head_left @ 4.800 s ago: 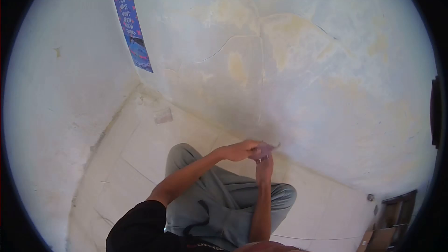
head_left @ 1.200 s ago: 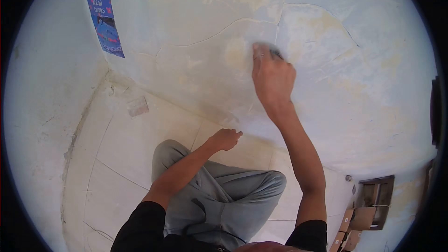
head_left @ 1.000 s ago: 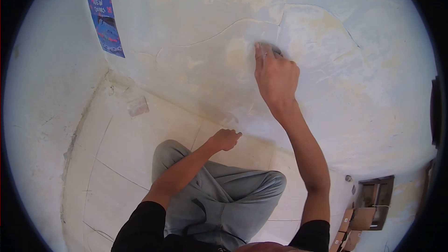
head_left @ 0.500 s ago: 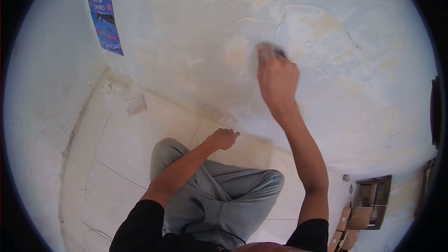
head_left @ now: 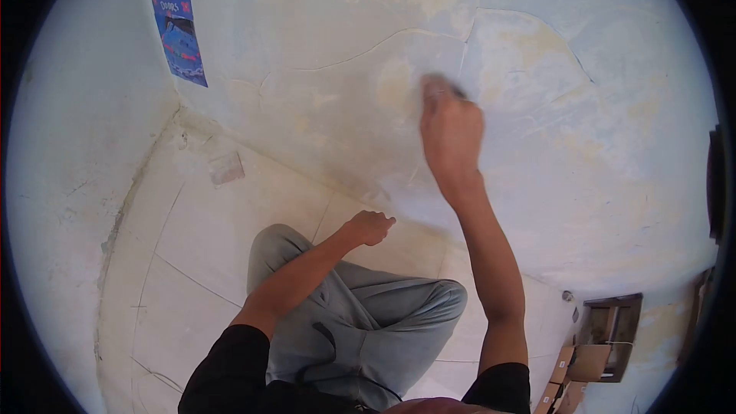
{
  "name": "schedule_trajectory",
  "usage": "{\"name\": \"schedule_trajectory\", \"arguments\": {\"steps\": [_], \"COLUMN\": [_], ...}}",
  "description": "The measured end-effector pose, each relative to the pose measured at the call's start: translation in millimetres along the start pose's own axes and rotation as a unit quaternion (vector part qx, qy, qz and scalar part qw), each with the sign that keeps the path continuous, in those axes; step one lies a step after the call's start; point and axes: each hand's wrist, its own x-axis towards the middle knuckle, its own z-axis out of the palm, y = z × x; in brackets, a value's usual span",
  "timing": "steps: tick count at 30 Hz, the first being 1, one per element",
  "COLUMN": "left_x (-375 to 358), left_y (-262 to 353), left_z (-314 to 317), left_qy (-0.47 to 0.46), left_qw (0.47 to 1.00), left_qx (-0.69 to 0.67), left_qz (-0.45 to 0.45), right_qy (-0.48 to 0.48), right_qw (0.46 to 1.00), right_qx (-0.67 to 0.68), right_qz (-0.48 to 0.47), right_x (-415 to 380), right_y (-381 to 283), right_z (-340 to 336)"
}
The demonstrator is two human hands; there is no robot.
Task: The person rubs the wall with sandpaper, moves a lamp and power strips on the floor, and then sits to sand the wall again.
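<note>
My right hand (head_left: 452, 132) is raised against the pale, patchy wall (head_left: 337, 100), its fingers closed and smeared by motion. A small dark object (head_left: 459, 93) shows at its fingertips, too blurred to name. Just above it, a crack (head_left: 466, 31) runs down the wall and branches to both sides. My left hand (head_left: 369, 228) is curled closed beyond my knees, near where the wall meets the floor. Whether anything is inside it is hidden.
I sit cross-legged in grey trousers (head_left: 399, 299) on a light tiled floor (head_left: 192, 261). A flat, pale rectangular piece (head_left: 227, 169) lies near the corner. A blue lettered poster (head_left: 178, 23) hangs upper left. Cardboard boxes (head_left: 589, 360) and a wooden frame (head_left: 622, 322) stand at the lower right.
My right hand has shifted slightly left and down along the wall, still closed on the dark object. My left hand stays almost where it was. The view has tilted a little.
</note>
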Motion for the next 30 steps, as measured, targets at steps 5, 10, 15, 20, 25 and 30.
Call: {"name": "schedule_trajectory", "arguments": {"steps": [5,10,15,20,25,30], "left_x": [-2,-3,-1,-2,-5,-2], "left_y": [5,6,5,6,1,2], "left_z": [-11,-10,-8,-10,-2,-1], "left_qy": [-0.078,-0.079,-0.074,-0.086,-0.014,-0.017], "left_qw": [0.996,0.996,0.997,0.996,1.0,1.0], "left_qx": [0.017,0.016,0.015,0.024,0.015,0.017], "left_qz": [-0.027,-0.029,-0.028,-0.022,-0.015,-0.002], "right_qy": [0.001,-0.004,0.072,0.022,-0.005,0.016], "right_qw": [0.999,0.999,0.991,0.998,0.999,0.995], "right_qx": [0.031,0.045,0.08,0.043,0.048,0.084], "right_qz": [0.033,0.015,0.078,0.047,0.025,0.057], "right_x": [1,-5,5,2,-2,2], "right_y": [-2,-1,-6,-6,-6,-5], "right_z": [-5,6,-6,2,9,1]}}
